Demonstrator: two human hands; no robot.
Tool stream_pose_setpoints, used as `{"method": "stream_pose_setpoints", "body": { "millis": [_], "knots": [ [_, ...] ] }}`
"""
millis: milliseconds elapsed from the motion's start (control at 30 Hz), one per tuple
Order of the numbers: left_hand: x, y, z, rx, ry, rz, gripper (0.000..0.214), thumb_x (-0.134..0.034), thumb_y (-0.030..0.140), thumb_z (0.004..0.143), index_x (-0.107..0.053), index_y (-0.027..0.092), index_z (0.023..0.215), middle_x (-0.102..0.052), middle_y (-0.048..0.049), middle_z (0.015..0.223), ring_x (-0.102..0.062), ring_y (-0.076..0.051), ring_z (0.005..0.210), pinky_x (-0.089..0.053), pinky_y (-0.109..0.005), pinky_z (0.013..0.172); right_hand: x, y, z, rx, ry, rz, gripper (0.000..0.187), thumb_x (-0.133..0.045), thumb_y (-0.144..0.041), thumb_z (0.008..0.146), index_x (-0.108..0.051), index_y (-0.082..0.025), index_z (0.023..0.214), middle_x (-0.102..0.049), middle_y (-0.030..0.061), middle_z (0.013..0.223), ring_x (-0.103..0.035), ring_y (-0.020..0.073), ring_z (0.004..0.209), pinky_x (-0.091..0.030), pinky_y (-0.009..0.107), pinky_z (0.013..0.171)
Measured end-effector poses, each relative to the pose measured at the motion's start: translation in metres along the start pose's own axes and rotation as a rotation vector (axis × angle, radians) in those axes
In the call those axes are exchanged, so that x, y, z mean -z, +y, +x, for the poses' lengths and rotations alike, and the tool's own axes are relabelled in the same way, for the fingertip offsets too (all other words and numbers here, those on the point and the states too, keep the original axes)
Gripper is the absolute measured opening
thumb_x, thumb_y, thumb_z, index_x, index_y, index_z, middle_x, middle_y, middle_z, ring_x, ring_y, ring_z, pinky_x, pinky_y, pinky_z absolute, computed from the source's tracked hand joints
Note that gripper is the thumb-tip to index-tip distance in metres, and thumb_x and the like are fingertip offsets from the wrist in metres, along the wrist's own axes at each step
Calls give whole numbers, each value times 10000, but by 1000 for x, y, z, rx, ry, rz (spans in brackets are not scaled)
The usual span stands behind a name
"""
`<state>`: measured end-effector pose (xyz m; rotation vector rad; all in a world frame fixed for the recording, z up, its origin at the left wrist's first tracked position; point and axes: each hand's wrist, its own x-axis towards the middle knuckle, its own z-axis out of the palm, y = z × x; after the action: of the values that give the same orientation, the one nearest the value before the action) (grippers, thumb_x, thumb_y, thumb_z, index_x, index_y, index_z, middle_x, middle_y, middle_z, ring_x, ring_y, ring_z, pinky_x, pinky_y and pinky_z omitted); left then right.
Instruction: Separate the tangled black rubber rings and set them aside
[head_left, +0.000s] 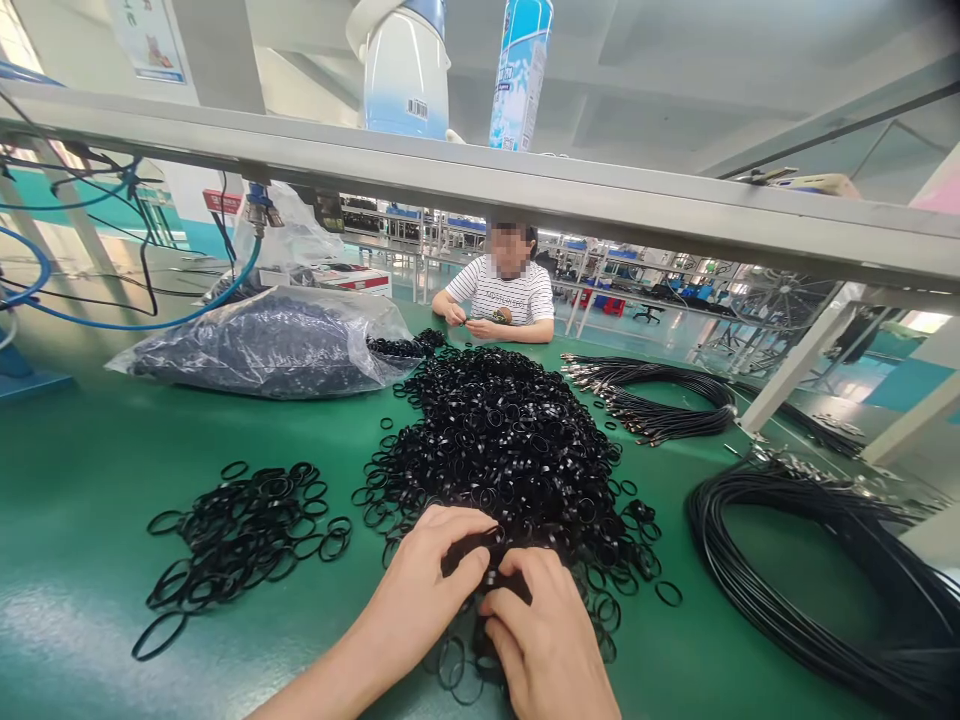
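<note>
A big heap of thin black rings (510, 430), which look like rubber, lies on the green tabletop. Both my hands are at its near edge, close together. My left hand (431, 565) curls its fingers and thumb around some of the black rings. Beside it, my right hand (547, 625) has its thumb and fingers bent in on rings at the same spot. Just which rings each hand grips is hidden by the fingers. Loose rings lie under and around my wrists. To the left is a smaller, separate pile of black rings (251, 530).
A clear plastic bag (270, 345) of black rings lies open towards the heap. Coiled black cables (720, 580) and another cable bundle (660, 385) lie on the right. A shelf beam (480, 180) crosses above the table. Across it sits a person (517, 295) handling something small.
</note>
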<state>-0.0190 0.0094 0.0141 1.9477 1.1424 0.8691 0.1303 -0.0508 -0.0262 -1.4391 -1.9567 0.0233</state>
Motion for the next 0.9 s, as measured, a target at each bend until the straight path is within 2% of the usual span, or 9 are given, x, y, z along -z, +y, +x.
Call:
{"method": "stream_pose_setpoints", "body": {
  "millis": [167,267,367,467,533,633,767,833,900],
  "knots": [
    [2,7,-5,-87,-22,18,274,-482,189,845,-630,284,1056,-607,-5,1112,-520,-174,1070,-410,-325,966,9,12,2,-107,95,134,209,-462,-141,871,-648,-235,888,-622,35,862,-558,190,835,-463,312,719],
    [-3,11,-8,-133,-80,34,211,-544,244,837,-641,279,1021,-628,-2,1035,-536,-173,1011,-432,-293,912,11,14,2,-169,176,173,201,-460,-159,873,-649,-223,854,-655,30,818,-580,181,778,-464,292,686],
    [-10,10,-10,-108,-120,52,184,-567,245,828,-669,281,976,-646,6,887,-577,-162,858,-459,-261,782,11,11,2,-184,243,213,198,-462,-170,864,-641,-226,800,-639,18,757,-576,168,717,-453,271,628],
    [-13,7,-10,-64,-85,92,178,-526,271,855,-700,276,891,-638,15,745,-577,-153,730,-444,-255,680,13,8,3,-204,274,199,193,-454,-190,875,-628,-227,801,-626,17,755,-572,166,716,-453,269,628],
    [-11,4,-9,-57,-66,122,188,-518,290,859,-705,269,858,-631,14,710,-573,-160,720,-440,-263,670,14,13,4,-238,275,151,184,-449,-207,882,-617,-225,811,-627,20,780,-573,168,727,-461,271,631],
    [-10,2,-9,-101,-83,132,213,-496,219,856,-695,267,914,-661,-1,833,-575,-174,836,-459,-280,756,14,31,2,-238,267,61,208,-422,-191,891,-626,-220,862,-647,34,845,-592,178,795,-491,286,678],
    [-14,0,-13,-233,-95,158,432,-434,27,783,-635,249,1093,-604,-25,1184,-478,-192,1102,-391,-339,975,9,62,-4,-39,304,-96,361,-362,-86,846,-643,-244,1009,-629,55,1090,-558,217,1023,-480,381,854],
    [-14,1,-15,-265,-97,177,478,-396,-10,763,-624,227,1110,-605,-35,1195,-477,-191,1089,-397,-352,961,7,65,-5,-10,345,-129,367,-374,-88,832,-646,-256,1013,-600,61,1147,-540,242,1054,-466,425,868],
    [-13,2,-15,-266,-121,202,503,-377,-42,729,-642,219,1067,-630,-31,1156,-495,-191,1041,-416,-360,912,8,55,-6,21,392,-80,301,-426,-130,845,-656,-267,984,-611,67,1112,-561,255,1016,-470,430,852]
  ]
}}
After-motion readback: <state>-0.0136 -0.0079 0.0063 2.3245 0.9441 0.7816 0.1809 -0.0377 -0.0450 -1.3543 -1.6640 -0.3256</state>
